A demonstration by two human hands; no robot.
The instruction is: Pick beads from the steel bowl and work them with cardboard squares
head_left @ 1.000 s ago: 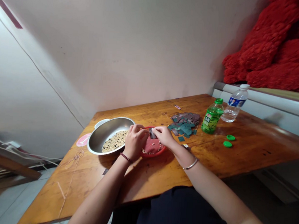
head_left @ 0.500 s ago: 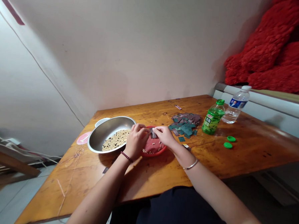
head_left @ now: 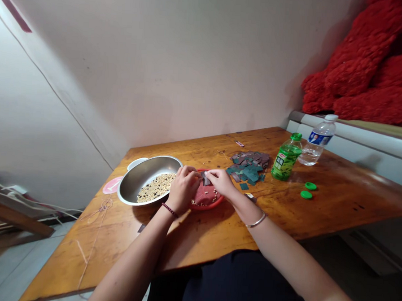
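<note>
Both hands meet over a red round basket point(head_left: 204, 207) that holds a reddish sheet and scattered pale beads. Between thumb and finger, my right hand point(head_left: 222, 182) pinches a small dark square of cloth or paper point(head_left: 205, 179). My left hand point(head_left: 185, 184) has its fingers closed at the other side of that square, gripping its edge; the fingertips are partly hidden. Left of the hands, a tilted steel bowl point(head_left: 128, 189) contains many pale beads with dark ones among them point(head_left: 157, 187). To the right lies a heap of dark green and maroon squares point(head_left: 250, 169).
A green drink bottle point(head_left: 286, 159) and a clear water bottle point(head_left: 318, 141) stand at the right, with green caps point(head_left: 306, 194) in front. Loose thread point(head_left: 100, 212) lies on the wooden table point(head_left: 115, 245) at left. Red bundles point(head_left: 363, 73) rest behind, on a white surface.
Both hands stay over the basket, holding the dark square. Only a very slight shift of the view and fingers shows.
</note>
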